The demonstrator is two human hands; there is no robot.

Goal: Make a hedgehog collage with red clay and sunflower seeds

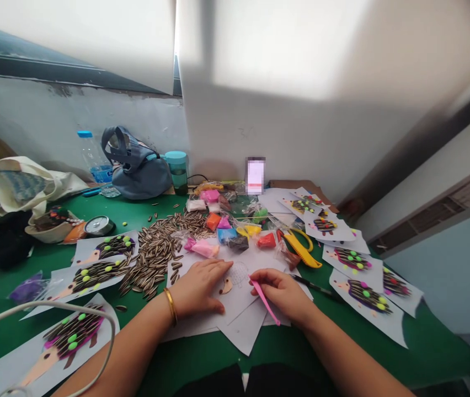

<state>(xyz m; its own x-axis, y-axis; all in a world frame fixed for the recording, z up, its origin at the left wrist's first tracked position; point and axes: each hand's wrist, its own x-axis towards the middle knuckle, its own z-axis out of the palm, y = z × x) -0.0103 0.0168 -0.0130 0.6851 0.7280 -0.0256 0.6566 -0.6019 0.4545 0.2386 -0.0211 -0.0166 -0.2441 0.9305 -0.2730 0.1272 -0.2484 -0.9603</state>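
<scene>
My left hand point(204, 284) lies flat with its fingers apart on a white paper sheet point(235, 320). Between my hands the paper bears a faint pencil drawing point(240, 274) and a small peach-coloured clay piece point(227, 285) with a dark spot. My right hand point(276, 289) pinches a thin pink plastic modelling tool point(266, 303), its tip near the drawing. Just left of the paper spreads a pile of striped sunflower seeds point(156, 248). Beyond my hands lie bags of coloured clay, among them pink clay point(205, 249) and red clay point(266, 240).
Finished hedgehog pictures lie at left point(98, 275) and right point(361, 292). A yellow cutter point(303, 251) and black pen point(315, 286) sit right of the paper. A blue bag point(139, 171), a cup point(177, 168) and a phone point(255, 176) stand at the back. A white cable point(111, 342) crosses the left.
</scene>
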